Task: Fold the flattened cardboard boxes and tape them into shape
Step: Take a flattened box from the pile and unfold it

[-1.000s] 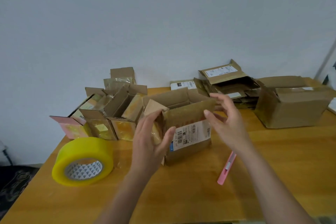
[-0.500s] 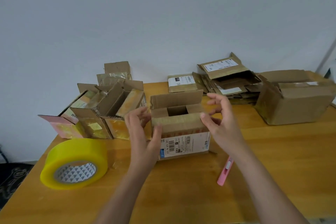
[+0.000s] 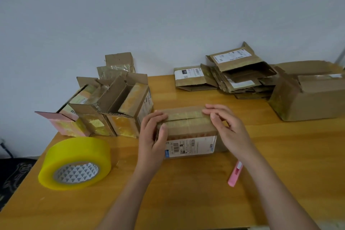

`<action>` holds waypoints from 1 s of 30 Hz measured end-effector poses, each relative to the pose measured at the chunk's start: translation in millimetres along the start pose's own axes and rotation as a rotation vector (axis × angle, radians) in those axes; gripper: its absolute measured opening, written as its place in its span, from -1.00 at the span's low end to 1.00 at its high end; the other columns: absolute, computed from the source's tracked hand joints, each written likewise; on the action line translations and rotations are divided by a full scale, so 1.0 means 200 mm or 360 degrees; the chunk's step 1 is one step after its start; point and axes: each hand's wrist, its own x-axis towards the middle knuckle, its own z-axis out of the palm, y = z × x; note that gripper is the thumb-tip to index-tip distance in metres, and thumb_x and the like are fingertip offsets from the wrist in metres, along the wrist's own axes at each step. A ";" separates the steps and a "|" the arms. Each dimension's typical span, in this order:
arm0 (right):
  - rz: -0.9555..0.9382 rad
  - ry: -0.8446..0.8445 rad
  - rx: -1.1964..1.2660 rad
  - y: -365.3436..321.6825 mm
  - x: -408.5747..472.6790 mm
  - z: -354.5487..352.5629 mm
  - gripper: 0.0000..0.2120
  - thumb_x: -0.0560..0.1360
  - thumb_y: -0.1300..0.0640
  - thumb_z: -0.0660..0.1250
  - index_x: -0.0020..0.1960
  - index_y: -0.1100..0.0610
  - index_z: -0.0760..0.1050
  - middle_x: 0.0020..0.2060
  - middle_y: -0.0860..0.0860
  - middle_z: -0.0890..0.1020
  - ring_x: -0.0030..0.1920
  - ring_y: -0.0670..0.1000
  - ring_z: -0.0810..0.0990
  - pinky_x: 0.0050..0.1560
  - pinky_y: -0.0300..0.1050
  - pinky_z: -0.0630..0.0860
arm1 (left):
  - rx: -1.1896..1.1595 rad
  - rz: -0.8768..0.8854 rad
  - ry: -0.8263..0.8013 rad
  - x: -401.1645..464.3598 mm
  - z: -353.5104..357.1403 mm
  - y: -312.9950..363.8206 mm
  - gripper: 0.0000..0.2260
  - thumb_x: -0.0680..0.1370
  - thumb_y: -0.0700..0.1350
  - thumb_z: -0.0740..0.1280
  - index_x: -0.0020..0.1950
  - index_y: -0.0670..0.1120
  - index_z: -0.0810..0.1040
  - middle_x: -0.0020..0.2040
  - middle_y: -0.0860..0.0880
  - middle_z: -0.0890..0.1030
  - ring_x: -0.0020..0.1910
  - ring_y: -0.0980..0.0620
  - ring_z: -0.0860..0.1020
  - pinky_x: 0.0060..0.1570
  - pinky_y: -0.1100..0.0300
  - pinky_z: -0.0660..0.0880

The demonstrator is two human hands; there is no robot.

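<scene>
Right, wooden worktop (image 3: 186,201) w/ a big yellow tape roll (image 3: 75,163) lying flat at near left, well apart from the hands. Pink cutter (image 3: 235,174) lies near right, just beside the right forearm, pointing roughly near-to-far. Far left: cluster of taped-up boxes (image 3: 104,110), open ends facing up/near; can't tell what's inside, only bare cardboard shows. Far centre-right: pile of flattened boxes (image 3: 233,76), some w/ white labels up. Far right: larger box (image 3: 308,99), top flaps partly open, contents not visible. Nothing stands betw. the hands and the box being worked.

The small cardboard box (image 3: 188,132) sits mid-worktop, long axis left-right, white barcode label on its near face. Both top flaps are folded down, meeting along a left-right seam; interior hidden.

Left hand (image 3: 152,136) is at the box's left end, fingers curled over the top edge, thumb on the near face: holding the box. Right hand (image 3: 226,129) is at the right end, fingers fairly straight and pressing the flaps down, thumb near the seam.
</scene>
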 end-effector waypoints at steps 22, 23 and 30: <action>-0.0304 0.0587 -0.0224 0.05 0.00 0.20 -0.68 0.62 -0.05 0.12 0.02 0.04 0.63 -0.04 -0.16 0.44 0.10 -0.11 0.49 0.13 0.02 0.46 | -0.0066 0.0188 0.0287 -0.02 0.05 -0.06 -0.76 0.56 -0.11 0.20 0.09 -0.09 0.63 0.10 -0.07 0.54 0.15 0.23 0.49 0.13 0.41 0.40; -0.0298 0.0597 -0.0175 0.05 0.00 0.20 -0.70 0.62 -0.05 0.12 0.00 0.01 0.62 -0.03 -0.16 0.45 0.12 -0.10 0.49 0.15 -0.03 0.45 | -0.0063 0.0200 0.0303 -0.02 0.06 -0.06 -0.77 0.56 -0.11 0.21 0.08 -0.09 0.63 0.09 -0.08 0.55 0.15 0.24 0.49 0.13 0.41 0.40; -0.0366 0.0707 -0.0171 0.08 0.03 0.22 -0.56 0.64 -0.05 0.08 -0.08 0.14 0.66 -0.05 -0.16 0.47 0.10 0.02 0.57 0.04 -0.23 0.45 | 0.0009 0.0258 0.0355 0.00 0.07 -0.08 -0.77 0.55 -0.10 0.21 0.02 -0.11 0.64 0.04 -0.02 0.56 0.12 0.28 0.49 0.15 0.41 0.40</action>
